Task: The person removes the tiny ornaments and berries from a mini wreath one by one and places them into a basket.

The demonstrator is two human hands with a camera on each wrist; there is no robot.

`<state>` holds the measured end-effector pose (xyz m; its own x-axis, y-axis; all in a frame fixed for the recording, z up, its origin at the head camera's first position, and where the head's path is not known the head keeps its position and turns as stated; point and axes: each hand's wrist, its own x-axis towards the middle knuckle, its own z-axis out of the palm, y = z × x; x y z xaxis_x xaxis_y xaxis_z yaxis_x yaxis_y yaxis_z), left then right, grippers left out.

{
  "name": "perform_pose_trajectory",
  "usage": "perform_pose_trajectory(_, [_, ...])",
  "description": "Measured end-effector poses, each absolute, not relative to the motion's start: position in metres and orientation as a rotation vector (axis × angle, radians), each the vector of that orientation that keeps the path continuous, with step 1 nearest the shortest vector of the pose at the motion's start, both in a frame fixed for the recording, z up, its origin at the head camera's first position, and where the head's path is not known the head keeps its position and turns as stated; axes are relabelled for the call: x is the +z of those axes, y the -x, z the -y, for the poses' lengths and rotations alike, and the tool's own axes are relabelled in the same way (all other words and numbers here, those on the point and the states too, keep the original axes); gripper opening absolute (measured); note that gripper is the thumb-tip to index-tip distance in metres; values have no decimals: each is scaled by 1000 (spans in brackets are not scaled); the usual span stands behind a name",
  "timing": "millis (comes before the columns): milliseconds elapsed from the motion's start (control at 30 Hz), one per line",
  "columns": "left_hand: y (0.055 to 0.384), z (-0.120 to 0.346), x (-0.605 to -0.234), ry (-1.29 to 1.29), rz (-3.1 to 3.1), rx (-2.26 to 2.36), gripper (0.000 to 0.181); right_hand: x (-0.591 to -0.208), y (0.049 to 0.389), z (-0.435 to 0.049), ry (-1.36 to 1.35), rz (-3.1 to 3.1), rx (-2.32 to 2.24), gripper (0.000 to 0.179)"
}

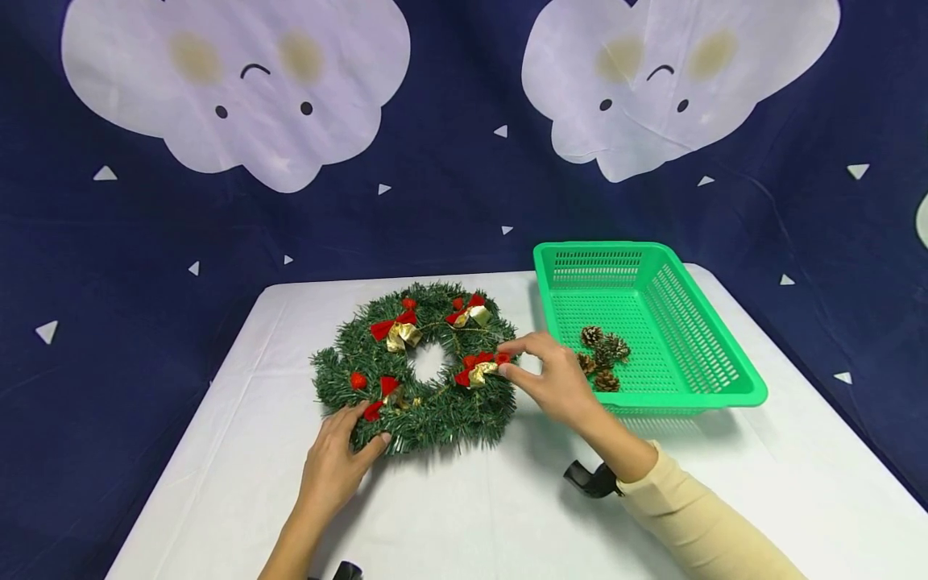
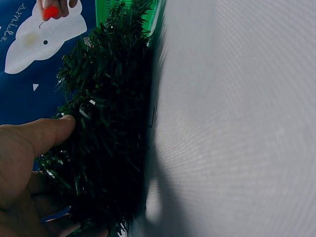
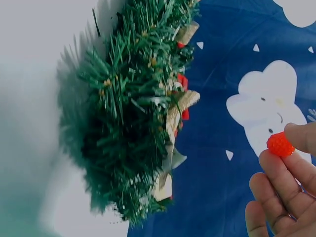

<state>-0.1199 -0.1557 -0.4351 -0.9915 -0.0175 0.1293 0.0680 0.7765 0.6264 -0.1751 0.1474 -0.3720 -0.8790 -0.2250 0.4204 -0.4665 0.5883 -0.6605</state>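
Note:
A green tinsel wreath [image 1: 435, 427] with red bows, gold ribbons and red berries lies on the white table. My left hand [image 1: 335, 463] grips its front-left edge, thumb [image 2: 52, 136] on one side and fingers partly hidden by the greenery. Over the wreath's right side, my right hand [image 1: 554, 383] pinches a red berry [image 3: 280, 144] between thumb and fingertips. In the right wrist view the berry is apart from the wreath. Just beside it in the head view is a red bow with gold ribbon [image 1: 480, 372].
A green plastic basket [image 1: 696, 398] stands to the right, close to my right forearm. Several pinecones [image 1: 611, 350] lie in its near left corner. Behind the table hangs a dark blue cloth [image 1: 449, 234] with white clouds and small triangles.

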Motion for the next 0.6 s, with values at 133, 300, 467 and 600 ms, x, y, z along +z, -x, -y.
perform_pose_trajectory(133, [120,156,-434,42,2843,-1007,63,-371,175,-155,-522,2519,1175,23])
perform_pose_trajectory(300, [120,156,-434,44,2845,-1005,63,-371,175,-164,-489,2512,1187,22])
perform_pose_trajectory(467, [120,156,-435,39,2852,-1003,63,-371,176,-173,-470,2496,1161,22])
perform_pose_trajectory(600, [120,156,-435,40,2850,-1000,63,-371,177,-181,-441,2472,1127,22])
